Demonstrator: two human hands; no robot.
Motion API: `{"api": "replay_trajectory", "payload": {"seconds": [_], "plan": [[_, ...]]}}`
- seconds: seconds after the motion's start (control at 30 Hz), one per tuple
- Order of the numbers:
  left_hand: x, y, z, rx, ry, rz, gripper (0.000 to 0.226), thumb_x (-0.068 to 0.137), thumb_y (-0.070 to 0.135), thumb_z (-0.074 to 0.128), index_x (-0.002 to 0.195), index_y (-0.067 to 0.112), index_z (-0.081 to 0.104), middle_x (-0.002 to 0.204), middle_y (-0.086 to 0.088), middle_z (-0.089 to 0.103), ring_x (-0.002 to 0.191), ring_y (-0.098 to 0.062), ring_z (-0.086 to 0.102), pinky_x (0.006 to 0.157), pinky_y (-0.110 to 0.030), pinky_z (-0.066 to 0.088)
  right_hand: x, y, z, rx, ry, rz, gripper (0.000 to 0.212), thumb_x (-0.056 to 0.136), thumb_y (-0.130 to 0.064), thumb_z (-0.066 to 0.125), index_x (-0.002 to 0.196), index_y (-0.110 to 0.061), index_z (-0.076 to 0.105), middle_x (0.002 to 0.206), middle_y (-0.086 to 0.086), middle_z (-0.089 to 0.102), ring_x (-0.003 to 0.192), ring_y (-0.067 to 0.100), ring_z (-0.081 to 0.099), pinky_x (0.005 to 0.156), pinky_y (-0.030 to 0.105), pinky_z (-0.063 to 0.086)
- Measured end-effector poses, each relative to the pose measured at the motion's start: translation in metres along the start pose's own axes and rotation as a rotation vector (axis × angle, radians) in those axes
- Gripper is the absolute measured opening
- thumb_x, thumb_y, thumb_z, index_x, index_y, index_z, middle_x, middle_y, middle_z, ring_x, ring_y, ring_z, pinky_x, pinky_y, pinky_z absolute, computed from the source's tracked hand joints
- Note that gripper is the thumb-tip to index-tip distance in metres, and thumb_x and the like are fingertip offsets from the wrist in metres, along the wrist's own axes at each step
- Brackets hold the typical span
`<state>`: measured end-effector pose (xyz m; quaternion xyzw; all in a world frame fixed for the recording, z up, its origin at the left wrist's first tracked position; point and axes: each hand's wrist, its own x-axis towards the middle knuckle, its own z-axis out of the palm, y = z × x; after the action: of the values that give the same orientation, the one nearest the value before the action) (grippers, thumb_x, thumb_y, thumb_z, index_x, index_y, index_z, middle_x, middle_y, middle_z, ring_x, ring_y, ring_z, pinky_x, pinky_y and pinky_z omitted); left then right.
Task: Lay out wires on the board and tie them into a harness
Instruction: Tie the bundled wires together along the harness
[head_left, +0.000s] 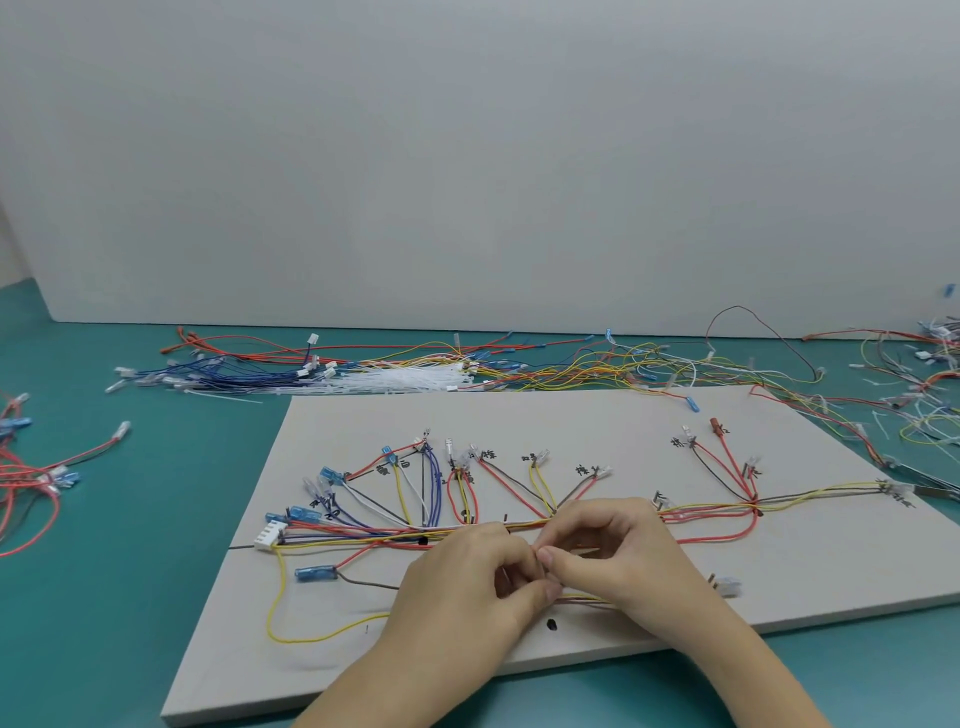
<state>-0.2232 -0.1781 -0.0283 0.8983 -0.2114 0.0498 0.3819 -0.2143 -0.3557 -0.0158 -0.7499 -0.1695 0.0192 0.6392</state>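
Your left hand (467, 577) and right hand (608, 551) met at lower centre of the frame, over the board (597, 415). The fingers (545, 558) of both hands were curled together and appeared to pinch something small at the point where they touched, just below the main trunk of the wires (363, 532); whether that item was a cable tie or a wire could not be determined, because the hands covered it. This grip was probably chosen to steady a lower branch of wires while a tie was closed around it. The trunk ran left to right across the middle of the board, from the white connector (271, 535) at centre left to the junction at right, with branches fanning upward to handwritten marks. A yellow wire (275, 597) looped loosely to the lower left of the hands, and a blue terminal (310, 573) lay beside it. On the green bench (78, 597), a bundle of white cable ties (400, 376) lay just beyond the upper edge of the board, among spare wires (571, 364). More loose wires lay at far left and far right. The slack yellow loop and the branch under your wrists were the most likely items to snag.
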Motion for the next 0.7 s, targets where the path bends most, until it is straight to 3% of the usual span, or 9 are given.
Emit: {"api": "replay_trajectory", "payload": {"seconds": [0.13, 0.33, 0.47, 0.6, 0.7], "plan": [[0.0003, 0.0017, -0.0018, 0.008, -0.016, -0.004, 0.019, 0.078, 0.056, 0.061, 0.079, 0.037, 0.060, 0.085, 0.026, 0.052, 0.077, 0.001, 0.050, 0.058, -0.019, 0.028, 0.0002, -0.0012, -0.0022, 0.045, -0.048, 0.005, 0.004, 0.077, -0.004, 0.077, 0.076, -0.007, 0.075, 0.074, 0.011, 0.072, 0.071, 0.019, 0.068, 0.067, 0.025, 0.052], [-0.0021, 0.0024, -0.0008, 0.015, -0.007, -0.005, 0.018, 0.077, 0.057, 0.061, 0.076, 0.039, 0.059, 0.087, 0.023, 0.055, 0.082, 0.002, 0.050, 0.061, -0.015, 0.032, 0.0012, -0.0011, -0.0013, 0.011, -0.023, 0.010, 0.008, 0.076, -0.007, 0.073, 0.072, -0.013, 0.075, 0.068, 0.006, 0.069, 0.066, 0.014, 0.064, 0.065, 0.023, 0.051], [-0.0020, 0.0021, -0.0002, -0.006, 0.021, -0.015, 0.026, 0.077, 0.059, 0.057, 0.087, 0.035, 0.061, 0.087, 0.020, 0.057, 0.082, 0.002, 0.052, 0.062, -0.015, 0.034, 0.0010, -0.0011, -0.0008, 0.035, -0.018, 0.016, 0.007, 0.076, -0.007, 0.073, 0.072, -0.013, 0.074, 0.068, 0.009, 0.068, 0.067, 0.017, 0.064, 0.065, 0.025, 0.052], [-0.0032, 0.0030, -0.0002, 0.026, 0.022, 0.003, 0.021, 0.086, 0.053, 0.053, 0.089, 0.032, 0.059, 0.084, 0.015, 0.055, 0.084, 0.000, 0.048, 0.067, -0.018, 0.037, 0.0000, -0.0014, -0.0039, 0.089, -0.048, 0.052, 0.012, 0.081, 0.003, 0.072, 0.075, -0.008, 0.074, 0.072, 0.014, 0.069, 0.070, 0.023, 0.067, 0.070, 0.031, 0.056], [-0.0041, 0.0038, -0.0011, 0.037, 0.015, 0.014, 0.016, 0.088, 0.050, 0.054, 0.087, 0.034, 0.056, 0.085, 0.016, 0.053, 0.087, 0.002, 0.046, 0.067, -0.015, 0.033, -0.0007, -0.0058, -0.0062, 0.170, -0.068, 0.113, 0.001, 0.077, -0.006, 0.074, 0.077, -0.006, 0.075, 0.076, 0.014, 0.071, 0.075, 0.024, 0.069, 0.072, 0.029, 0.057]]}}
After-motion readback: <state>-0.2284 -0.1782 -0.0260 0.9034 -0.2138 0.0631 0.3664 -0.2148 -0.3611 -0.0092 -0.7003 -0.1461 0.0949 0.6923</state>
